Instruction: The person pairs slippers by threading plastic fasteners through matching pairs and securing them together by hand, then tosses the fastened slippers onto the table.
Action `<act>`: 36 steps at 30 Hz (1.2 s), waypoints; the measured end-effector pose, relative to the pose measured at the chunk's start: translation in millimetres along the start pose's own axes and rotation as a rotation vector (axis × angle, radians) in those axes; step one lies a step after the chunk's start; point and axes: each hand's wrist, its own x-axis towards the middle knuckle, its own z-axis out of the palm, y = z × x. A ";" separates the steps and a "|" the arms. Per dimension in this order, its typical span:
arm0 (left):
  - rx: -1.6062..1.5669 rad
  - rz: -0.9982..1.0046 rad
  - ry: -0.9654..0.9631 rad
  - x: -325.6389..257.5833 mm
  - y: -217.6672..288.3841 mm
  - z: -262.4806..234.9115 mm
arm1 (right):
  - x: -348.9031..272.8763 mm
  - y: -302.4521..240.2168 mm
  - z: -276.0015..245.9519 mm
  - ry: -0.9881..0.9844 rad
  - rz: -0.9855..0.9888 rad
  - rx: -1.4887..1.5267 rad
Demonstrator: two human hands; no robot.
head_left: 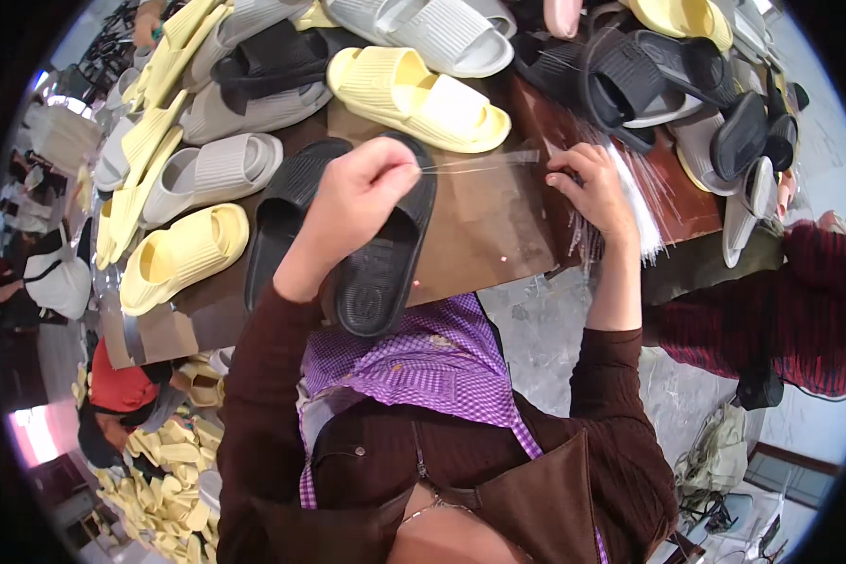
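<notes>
My left hand (367, 193) is closed in a pinch over a pair of black slippers, holding the end of a thin clear plastic strand (475, 167). The strand stretches rightward above the table and ends in a wider clear tip close to my right hand. One black slipper (378, 282) lies under my left wrist, toe end away from me; its mate (287, 202) is just left of it, partly covered by my forearm. My right hand (594, 188) has curled fingers with a gap between thumb and forefinger. It hovers beside a bundle of white plastic strands (641, 202) at the table edge.
A yellow slipper (418, 99) lies beyond my hands, another (186, 256) at left. Grey slippers (211, 174) and black slippers (653, 80) pile up around the brown table (489, 240). Yellow slippers (164, 479) heap on the floor, near a person in red (122, 381).
</notes>
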 end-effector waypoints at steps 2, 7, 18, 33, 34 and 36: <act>-0.207 -0.164 0.059 -20.2 9.6 -22.4 | 0.6 1.6 2.2 -0.005 -0.009 -0.002; -0.900 -0.254 0.318 -77.0 7.0 -62.7 | 2.5 -1.0 3.3 -0.035 0.019 0.006; -0.740 -0.631 0.390 -162.5 28.9 -101.6 | 11.0 -36.2 -15.9 -0.099 -0.010 -0.091; -0.203 -0.707 0.277 -141.6 15.9 -62.5 | 47.8 -127.4 54.1 -0.091 -0.086 0.383; -0.205 -0.712 0.234 -141.9 14.8 -55.6 | 51.0 -122.8 63.0 -0.093 -0.018 0.407; -0.209 -0.718 0.194 -138.4 13.9 -46.1 | 55.5 -114.1 79.1 -0.100 0.118 0.450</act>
